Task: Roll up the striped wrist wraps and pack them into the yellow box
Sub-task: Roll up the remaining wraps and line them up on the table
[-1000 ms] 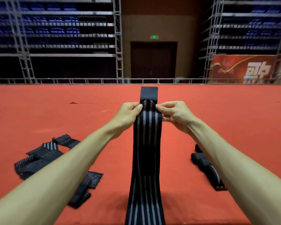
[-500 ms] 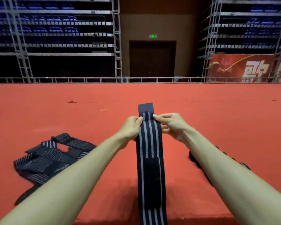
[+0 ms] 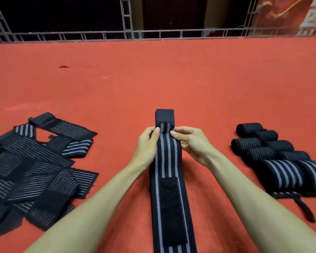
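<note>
A long black wrist wrap with grey stripes runs from the bottom edge up the middle, a black hook-and-loop patch on its lower part and a plain black tab at its far end. My left hand pinches its left edge near the far end. My right hand pinches the right edge opposite. A pile of flat unrolled wraps lies to the left. Several rolled wraps lie in a group to the right. No yellow box is in view.
Everything lies on a red carpet floor. A grey metal railing borders its far edge, with dark stands and a red banner behind.
The view has tilted down and my hands have lowered the wrap's far end toward the floor and nearer to me. The piles on both sides now show fully.
</note>
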Available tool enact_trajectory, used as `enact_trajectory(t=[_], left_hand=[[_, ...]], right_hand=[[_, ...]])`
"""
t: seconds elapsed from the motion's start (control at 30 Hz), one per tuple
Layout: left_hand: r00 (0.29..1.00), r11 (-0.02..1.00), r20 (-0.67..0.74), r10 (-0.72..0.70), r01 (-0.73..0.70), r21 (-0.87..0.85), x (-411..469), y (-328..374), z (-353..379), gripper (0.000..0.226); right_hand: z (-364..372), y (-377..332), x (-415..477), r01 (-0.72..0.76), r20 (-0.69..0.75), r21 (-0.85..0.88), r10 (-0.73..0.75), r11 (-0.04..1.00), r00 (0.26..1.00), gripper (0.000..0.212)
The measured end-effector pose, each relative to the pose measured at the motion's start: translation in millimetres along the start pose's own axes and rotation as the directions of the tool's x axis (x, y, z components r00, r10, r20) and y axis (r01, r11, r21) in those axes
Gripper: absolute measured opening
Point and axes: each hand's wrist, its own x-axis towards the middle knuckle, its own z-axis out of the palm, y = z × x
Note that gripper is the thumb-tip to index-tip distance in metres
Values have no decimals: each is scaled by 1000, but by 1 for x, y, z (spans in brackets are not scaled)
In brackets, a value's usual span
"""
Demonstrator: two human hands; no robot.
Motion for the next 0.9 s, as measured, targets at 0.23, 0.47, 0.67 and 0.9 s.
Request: enact_trajectory(t=[0.23,0.47,0.67,0.9], left_hand=[[989,991,106,-103,112,-77,16,-72,1,21],[982,923,169,-88,144,-358,14,-76,-7,28],[986,938,165,29,31,-345,18,-78,-6,32],[983,942,161,82,-24,-335,18,-78,-5,35]], right_hand=[[-4,66,29,-50,-51,46,52,998,997,24],[-7,77,37,54,0,97,-54,994,999,22],[-2,76,37,172,-65,70,-167,983,984,28],[6,71,32,350,-200,-173,-381,921,903,20]])
